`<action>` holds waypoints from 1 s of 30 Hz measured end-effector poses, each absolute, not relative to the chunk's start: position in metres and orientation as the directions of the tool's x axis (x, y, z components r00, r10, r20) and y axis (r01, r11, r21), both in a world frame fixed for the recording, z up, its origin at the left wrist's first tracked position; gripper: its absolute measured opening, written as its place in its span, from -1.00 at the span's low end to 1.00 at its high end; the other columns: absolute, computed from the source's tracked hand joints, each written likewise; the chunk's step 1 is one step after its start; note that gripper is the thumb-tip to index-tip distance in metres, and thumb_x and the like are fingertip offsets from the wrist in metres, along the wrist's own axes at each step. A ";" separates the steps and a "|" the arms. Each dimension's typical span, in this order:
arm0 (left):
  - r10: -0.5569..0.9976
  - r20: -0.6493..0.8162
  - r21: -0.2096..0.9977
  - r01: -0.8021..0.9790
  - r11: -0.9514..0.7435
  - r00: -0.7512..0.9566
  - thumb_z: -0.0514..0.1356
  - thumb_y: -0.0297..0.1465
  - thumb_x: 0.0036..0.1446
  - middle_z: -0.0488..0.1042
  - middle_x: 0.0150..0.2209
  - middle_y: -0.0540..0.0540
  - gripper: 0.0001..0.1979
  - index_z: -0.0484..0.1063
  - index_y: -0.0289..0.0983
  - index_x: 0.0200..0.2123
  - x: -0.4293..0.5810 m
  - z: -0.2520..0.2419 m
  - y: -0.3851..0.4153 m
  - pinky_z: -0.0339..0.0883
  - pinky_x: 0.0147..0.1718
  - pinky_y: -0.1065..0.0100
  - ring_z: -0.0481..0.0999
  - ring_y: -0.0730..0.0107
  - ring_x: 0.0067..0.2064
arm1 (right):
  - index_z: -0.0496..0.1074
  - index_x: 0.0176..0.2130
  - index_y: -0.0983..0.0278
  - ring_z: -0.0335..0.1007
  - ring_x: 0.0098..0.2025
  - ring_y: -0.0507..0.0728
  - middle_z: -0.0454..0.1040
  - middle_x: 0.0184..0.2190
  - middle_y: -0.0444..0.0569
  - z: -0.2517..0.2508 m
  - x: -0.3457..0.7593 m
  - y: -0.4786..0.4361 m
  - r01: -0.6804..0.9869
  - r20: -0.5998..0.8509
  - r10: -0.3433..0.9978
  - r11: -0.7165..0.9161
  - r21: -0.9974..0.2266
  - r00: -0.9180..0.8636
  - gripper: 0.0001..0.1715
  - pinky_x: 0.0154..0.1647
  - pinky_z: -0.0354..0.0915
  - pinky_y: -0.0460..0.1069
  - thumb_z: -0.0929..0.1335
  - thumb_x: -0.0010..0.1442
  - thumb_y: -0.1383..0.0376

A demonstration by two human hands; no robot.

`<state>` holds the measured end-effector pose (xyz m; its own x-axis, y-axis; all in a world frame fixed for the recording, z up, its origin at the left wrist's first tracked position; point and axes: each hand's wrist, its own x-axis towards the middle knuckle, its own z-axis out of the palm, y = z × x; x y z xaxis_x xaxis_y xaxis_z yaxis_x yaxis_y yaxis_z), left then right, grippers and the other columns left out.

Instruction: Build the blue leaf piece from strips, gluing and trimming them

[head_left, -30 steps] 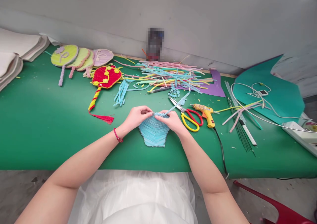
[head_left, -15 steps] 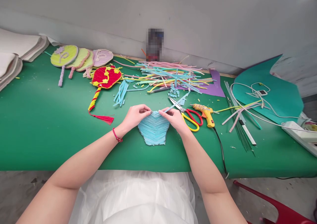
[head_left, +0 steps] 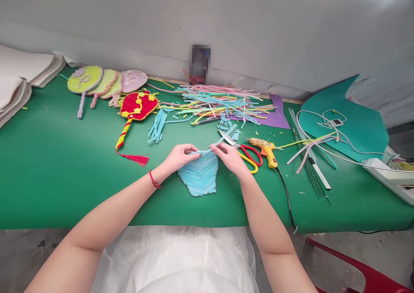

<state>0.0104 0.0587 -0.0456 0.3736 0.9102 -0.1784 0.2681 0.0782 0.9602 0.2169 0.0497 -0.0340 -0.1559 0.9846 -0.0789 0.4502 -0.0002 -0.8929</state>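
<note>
A light-blue fan panel [head_left: 199, 175], made of pipe cleaners laid in V-shaped rows, lies near the green table's front edge. My left hand [head_left: 181, 157] pinches the panel's upper left edge between thumb and fingers. At the upper right edge, my right hand [head_left: 228, 157] is closed on a light-blue pipe cleaner [head_left: 229, 133], whose free end sticks up to the right. Just beyond that hand lie scissors [head_left: 243, 149] with red and yellow handles. A yellow glue gun [head_left: 265, 149] rests to their right.
Piled pipe cleaners [head_left: 220, 103] lie at the back. A red fan [head_left: 139, 105] with a tassel and several pastel fans [head_left: 86, 79] are at left. Teal sheet [head_left: 349, 129], cables and a power strip [head_left: 388, 174] occupy the right. The glue gun's cord [head_left: 286, 193] runs over the front edge.
The pipe cleaner's free end has swung left and now stands steeper. My left fingers have spread further along the panel's top edge. The whole view has shifted slightly.
</note>
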 end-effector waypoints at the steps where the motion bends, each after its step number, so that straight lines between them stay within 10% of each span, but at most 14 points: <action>1: 0.912 -0.186 0.961 0.262 0.090 0.366 0.25 -0.15 -0.08 0.54 -0.37 -0.08 -0.65 0.48 -0.32 -0.34 0.010 -0.045 0.059 0.29 -0.37 0.41 0.47 0.35 -0.34 | 0.46 -0.23 0.24 0.38 -0.20 0.13 0.50 -0.26 -0.04 -0.031 0.226 0.049 0.532 -0.043 0.992 0.027 -0.847 -0.120 -0.60 -0.15 0.27 0.02 0.29 0.13 0.01; 7: 0.920 -0.210 0.970 0.187 0.154 0.332 0.27 -0.14 -0.11 0.52 -0.38 -0.07 -0.63 0.45 -0.32 -0.34 0.006 -0.043 0.063 0.27 -0.35 0.39 0.46 0.37 -0.34 | 0.39 -0.13 0.27 0.31 -0.08 0.25 0.35 -0.16 0.11 -0.028 0.289 0.033 0.916 -0.071 0.975 -0.222 -0.333 0.211 -0.67 -0.08 0.23 0.10 0.26 0.12 0.22; 12: 0.920 -0.223 0.970 0.167 0.177 0.321 0.28 -0.10 -0.16 0.52 -0.40 -0.07 -0.59 0.45 -0.31 -0.33 0.007 -0.044 0.061 0.27 -0.36 0.37 0.47 0.35 -0.36 | 0.26 -0.01 0.33 0.26 0.01 0.28 0.27 -0.04 0.17 -0.036 0.310 0.029 0.952 -0.181 0.969 -0.210 -0.223 0.171 -0.46 -0.06 0.23 0.09 0.31 -0.02 0.28; 17: 0.927 -0.205 0.964 0.227 0.137 0.313 0.26 -0.09 -0.15 0.53 -0.40 -0.09 -0.56 0.47 -0.33 -0.30 0.007 -0.045 0.061 0.28 -0.32 0.34 0.48 0.30 -0.34 | 0.29 -0.22 0.30 0.37 -0.20 0.26 0.37 -0.16 0.17 -0.037 0.301 0.046 0.968 -0.242 0.952 -0.220 -0.119 0.186 -0.71 -0.27 0.22 0.06 0.28 -0.02 0.31; 30: 0.933 -0.175 0.976 0.181 0.122 0.314 0.26 -0.06 -0.13 0.54 -0.38 -0.10 -0.56 0.49 -0.32 -0.32 0.003 -0.047 0.064 0.29 -0.35 0.36 0.49 0.29 -0.33 | 0.20 -0.39 0.22 0.26 -0.39 0.11 0.32 -0.39 -0.07 -0.003 0.335 0.023 0.937 -0.256 0.966 -0.046 -0.348 -0.048 -0.50 -0.36 0.21 0.02 0.26 0.03 -0.16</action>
